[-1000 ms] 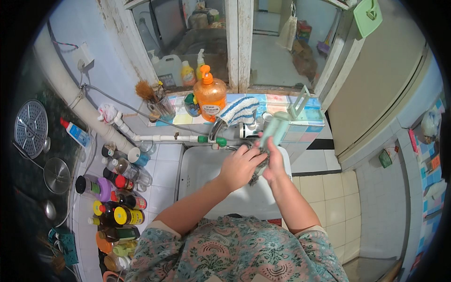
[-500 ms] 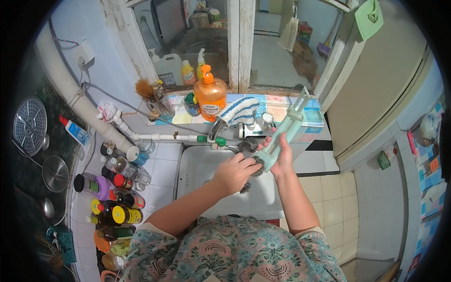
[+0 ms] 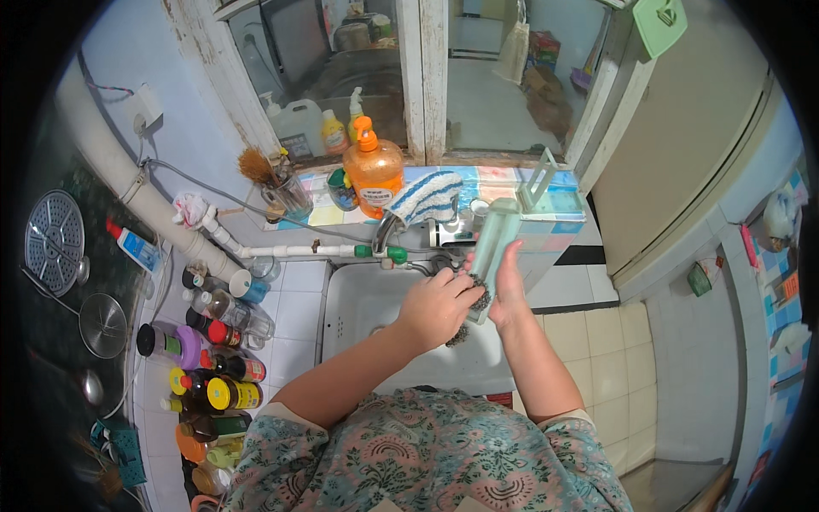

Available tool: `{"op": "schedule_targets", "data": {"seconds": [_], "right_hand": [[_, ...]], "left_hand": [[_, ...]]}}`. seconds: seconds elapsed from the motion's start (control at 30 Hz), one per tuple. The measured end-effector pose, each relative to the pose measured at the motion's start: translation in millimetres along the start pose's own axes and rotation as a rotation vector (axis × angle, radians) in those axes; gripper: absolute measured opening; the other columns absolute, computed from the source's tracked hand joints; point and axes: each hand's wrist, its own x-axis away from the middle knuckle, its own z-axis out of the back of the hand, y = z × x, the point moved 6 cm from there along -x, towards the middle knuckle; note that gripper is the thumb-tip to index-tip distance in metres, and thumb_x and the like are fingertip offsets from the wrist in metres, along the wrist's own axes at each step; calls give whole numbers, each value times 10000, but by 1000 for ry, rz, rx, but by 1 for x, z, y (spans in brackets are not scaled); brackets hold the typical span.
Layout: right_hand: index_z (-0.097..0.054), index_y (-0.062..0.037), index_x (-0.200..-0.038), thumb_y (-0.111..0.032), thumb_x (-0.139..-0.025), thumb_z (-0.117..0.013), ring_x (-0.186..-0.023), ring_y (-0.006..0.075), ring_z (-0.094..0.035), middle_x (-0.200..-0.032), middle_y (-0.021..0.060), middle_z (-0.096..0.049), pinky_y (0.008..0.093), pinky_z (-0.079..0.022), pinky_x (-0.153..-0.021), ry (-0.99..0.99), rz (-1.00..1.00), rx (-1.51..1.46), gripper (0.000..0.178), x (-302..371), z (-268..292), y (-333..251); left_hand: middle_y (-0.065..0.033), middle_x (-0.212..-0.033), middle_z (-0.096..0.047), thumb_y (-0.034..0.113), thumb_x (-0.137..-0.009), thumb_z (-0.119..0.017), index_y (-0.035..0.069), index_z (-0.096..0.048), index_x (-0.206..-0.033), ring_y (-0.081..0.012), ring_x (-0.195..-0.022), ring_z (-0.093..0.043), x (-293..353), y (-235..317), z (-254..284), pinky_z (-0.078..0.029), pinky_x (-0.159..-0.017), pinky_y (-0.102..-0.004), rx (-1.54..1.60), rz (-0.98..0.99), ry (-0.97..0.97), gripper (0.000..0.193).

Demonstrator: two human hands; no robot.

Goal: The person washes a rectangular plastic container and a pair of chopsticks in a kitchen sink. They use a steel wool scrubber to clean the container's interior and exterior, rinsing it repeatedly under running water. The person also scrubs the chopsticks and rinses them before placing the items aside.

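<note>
My left hand (image 3: 439, 309) presses a dark grey steel wool scourer (image 3: 479, 297) against a long pale green plastic piece (image 3: 496, 241). A loose tuft of the scourer hangs below the fingers. My right hand (image 3: 510, 290) holds the green piece from its right side, tilted upright over the white sink (image 3: 350, 294); its exact kind I cannot tell. Behind it, on the tiled ledge, stands a pale green plastic frame with a handle (image 3: 537, 183). The faucet (image 3: 388, 230) has a blue-and-white striped cloth (image 3: 426, 196) draped over it.
An orange pump bottle (image 3: 374, 179) and a glass jar with brushes (image 3: 294, 198) stand on the ledge. White pipes (image 3: 299, 251) run behind the sink. Several bottles and jars (image 3: 232, 393) crowd the left counter. A window (image 3: 424, 85) rises behind the ledge.
The green piece has turned more upright and shows a different face, now apart from the handled frame in view. My left hand and scourer have moved slightly right along it.
</note>
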Motion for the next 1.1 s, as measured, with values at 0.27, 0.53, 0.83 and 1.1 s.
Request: {"op": "schedule_targets", "data": {"seconds": [0.27,0.53,0.83,1.1], "right_hand": [[-410,-48,-1260,-752,-800,-185,-1100,269,-519,-1185,146,-502,399,-452,-920,51,-72,16,871,17,-11,14],[-404,-110,-1285,-714,-829,-202,-1051,229,-547,-1150,98,-531,391,-481,-856,65,-199,212,783,19,4,37],[-479,-79,-1078,-630,-882,-224,-769,173,-597,-866,62,-584,317,-504,-696,-126,-208,438,637,34,-4,47],[-479,-53,-1111,-585,-909,-275,-745,178,-603,-869,78,-585,333,-529,-680,-143,-335,315,605,46,5,39]], "left_hand": [[16,-880,-551,112,-686,-634,143,-628,-935,-206,-824,-528,-14,-20,-10,-488,-642,-333,64,163,45,252],[-14,-864,-578,149,-682,-667,121,-584,-918,-226,-833,-554,-13,-23,5,-485,-645,-368,75,236,33,252],[-4,-855,-568,141,-699,-639,129,-594,-897,-218,-855,-559,-37,-47,22,-493,-635,-349,-67,218,173,204],[-5,-850,-532,143,-674,-609,143,-606,-820,-191,-856,-524,-32,-37,21,-451,-631,-309,-251,-17,91,146]]}}
